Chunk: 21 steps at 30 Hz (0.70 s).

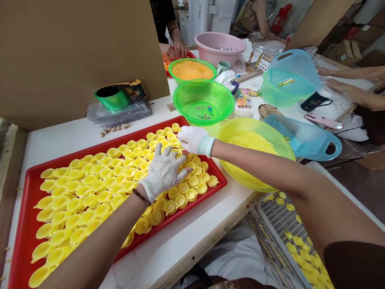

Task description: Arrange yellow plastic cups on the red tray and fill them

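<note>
Rows of small yellow toy cups (105,173) fill a red tray (120,142) on the white table. My left hand (164,170), in a pale fingerless-tipped glove, lies over the cups near the tray's right part with its fingers spread. Beyond it, at the far right corner of the tray, my right hand (192,139) in a white glove is closed above the cups. Its fingertips are turned away, so whatever they hold is hidden. Under my right forearm stands a yellow basin (240,172) with small yellow pellets (252,141) in it.
A green basin (204,96) stands behind the tray, near a green bowl of orange pellets (192,70) and a pink basin (221,44). Blue baskets (303,136) are at the right. Below the table edge, a grey crate (279,216) holds yellow pieces. Other people's hands (179,49) work nearby.
</note>
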Each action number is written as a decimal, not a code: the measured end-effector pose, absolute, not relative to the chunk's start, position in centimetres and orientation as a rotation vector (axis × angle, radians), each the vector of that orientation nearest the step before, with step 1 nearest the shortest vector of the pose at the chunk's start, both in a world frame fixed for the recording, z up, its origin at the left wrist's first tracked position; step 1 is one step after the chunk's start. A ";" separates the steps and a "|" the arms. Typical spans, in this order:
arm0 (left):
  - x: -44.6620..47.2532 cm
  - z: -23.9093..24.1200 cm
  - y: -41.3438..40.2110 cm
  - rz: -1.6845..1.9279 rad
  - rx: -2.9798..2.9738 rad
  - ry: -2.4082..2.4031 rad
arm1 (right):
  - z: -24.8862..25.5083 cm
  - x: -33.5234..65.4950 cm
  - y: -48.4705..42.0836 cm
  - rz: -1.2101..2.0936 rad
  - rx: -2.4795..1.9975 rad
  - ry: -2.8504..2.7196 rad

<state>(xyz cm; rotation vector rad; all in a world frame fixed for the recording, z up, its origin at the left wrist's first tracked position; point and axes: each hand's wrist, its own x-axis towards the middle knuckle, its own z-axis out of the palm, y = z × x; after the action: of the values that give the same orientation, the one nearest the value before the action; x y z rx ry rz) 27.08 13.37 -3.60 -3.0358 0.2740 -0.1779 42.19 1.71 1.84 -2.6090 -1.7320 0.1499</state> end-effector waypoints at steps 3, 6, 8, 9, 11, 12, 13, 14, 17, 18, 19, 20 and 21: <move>27.0 -3.6 13.4 -0.176 -3.058 0.274 | 1.8 41.5 2.2 0.161 -2.694 -1.840; 27.0 -3.7 13.5 -0.182 -3.083 0.282 | 1.6 40.9 2.6 0.217 -2.698 -1.968; 26.8 -3.8 13.6 -0.198 -3.107 0.296 | 1.3 41.0 3.0 0.287 -2.703 -1.966; 26.7 -3.8 13.6 -0.217 -3.116 0.307 | 1.1 41.1 3.2 0.320 -2.725 -1.929; 26.4 -3.8 13.7 -0.282 -3.123 0.316 | 1.0 41.4 3.7 0.380 -2.777 -1.813; 26.2 -3.8 13.7 -0.317 -3.124 0.310 | 1.1 41.6 3.8 0.400 -2.797 -1.760; 26.1 -3.8 13.7 -0.348 -3.128 0.299 | 1.5 41.9 3.8 0.402 -2.805 -1.716; 26.1 -3.9 13.7 -0.374 -3.136 0.291 | 2.1 42.1 3.5 0.383 -2.802 -1.677; 26.6 -4.4 13.2 -0.369 -3.168 0.321 | 5.0 42.6 -0.5 0.193 -2.651 -1.622; 26.9 -4.6 13.0 -0.339 -3.171 0.342 | 6.1 42.8 -3.1 0.090 -2.550 -1.595; 27.3 -4.9 12.8 -0.297 -3.171 0.362 | 7.0 42.8 -6.4 -0.033 -2.458 -1.496; 27.6 -5.1 12.7 -0.257 -3.172 0.376 | 7.5 42.8 -10.2 -0.180 -2.379 -1.347; 27.9 -5.2 12.7 -0.233 -3.177 0.383 | 7.6 42.6 -14.3 -0.330 -2.326 -1.180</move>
<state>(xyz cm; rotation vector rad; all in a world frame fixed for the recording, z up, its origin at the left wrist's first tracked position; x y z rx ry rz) 27.91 12.65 -5.25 -3.1768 0.3825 -0.2326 42.65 -14.33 7.61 -2.3257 -1.1804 -0.3299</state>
